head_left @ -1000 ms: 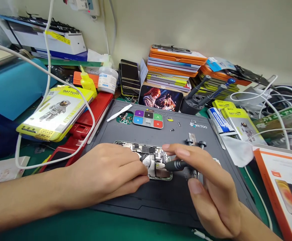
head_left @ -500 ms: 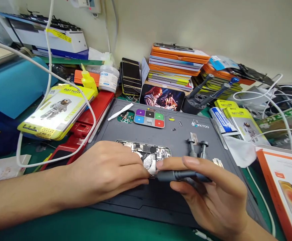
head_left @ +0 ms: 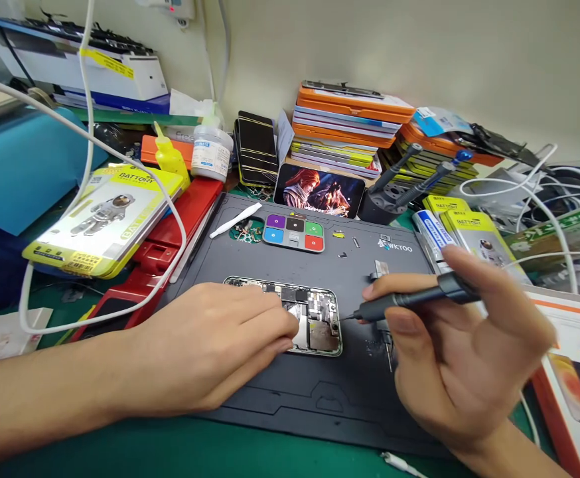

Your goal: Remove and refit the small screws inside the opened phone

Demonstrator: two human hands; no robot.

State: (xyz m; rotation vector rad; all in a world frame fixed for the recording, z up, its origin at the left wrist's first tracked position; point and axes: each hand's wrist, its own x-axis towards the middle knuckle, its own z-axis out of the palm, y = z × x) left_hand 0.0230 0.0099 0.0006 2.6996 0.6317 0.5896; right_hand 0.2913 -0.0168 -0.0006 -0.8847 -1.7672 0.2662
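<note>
An opened phone [head_left: 324, 335] lies on the dark grey mat [head_left: 265, 392], its inner parts showing on the right side. My left hand [head_left: 230, 345] covers the phone's left part, with fingers curled together over it; what the fingertips hold, if anything, is hidden. My right hand [head_left: 449, 358] grips a dark screwdriver [head_left: 399, 303] between thumb and fingers. The screwdriver is tilted, and its thin tip points left, close to the phone's right edge.
Behind the phone are a coloured screw tray [head_left: 294, 234], a white spudger [head_left: 235, 220] and small parts. A lit phone [head_left: 320, 191] leans beside a tool holder [head_left: 382, 202]. Battery boxes [head_left: 103, 216] and a white cable [head_left: 183, 229] are at the left.
My right hand has moved right and up with the screwdriver, away from my left fingertips, uncovering the phone's right side. My left hand has barely moved. The view has shifted slightly.
</note>
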